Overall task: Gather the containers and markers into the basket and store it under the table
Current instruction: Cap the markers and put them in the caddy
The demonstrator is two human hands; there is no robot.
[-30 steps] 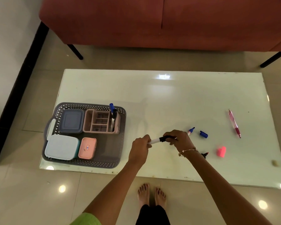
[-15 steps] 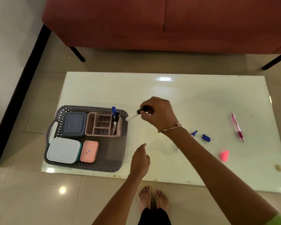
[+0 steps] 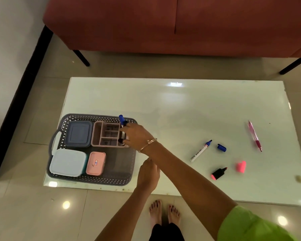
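A grey woven basket (image 3: 101, 181) sits on the table's left front corner. It holds a dark blue-lidded container (image 3: 79, 133), a pale blue one (image 3: 68, 162), a small pink one (image 3: 96, 163) and a pink divided organiser (image 3: 105, 134) with a blue-capped marker (image 3: 121, 120) standing in it. My right hand (image 3: 137, 136) reaches over the organiser's right end, shut on a black-capped marker (image 3: 120, 140) that points down into it. My left hand (image 3: 149, 173) hovers beside the basket's right side, loosely curled and holding nothing. Loose on the table lie an uncapped blue marker (image 3: 200, 151) and its cap (image 3: 221, 147).
Further right lie a black-and-pink highlighter (image 3: 219, 173), its pink cap (image 3: 241, 166) and a pink pen (image 3: 255, 135). A red sofa (image 3: 163, 25) stands beyond the white glass table (image 3: 172, 105). My bare feet show below the table's front edge.
My right hand carried the black-capped marker leftwards from the table's middle to the organiser in the basket. My left hand let go of it and stayed near the basket's right side.
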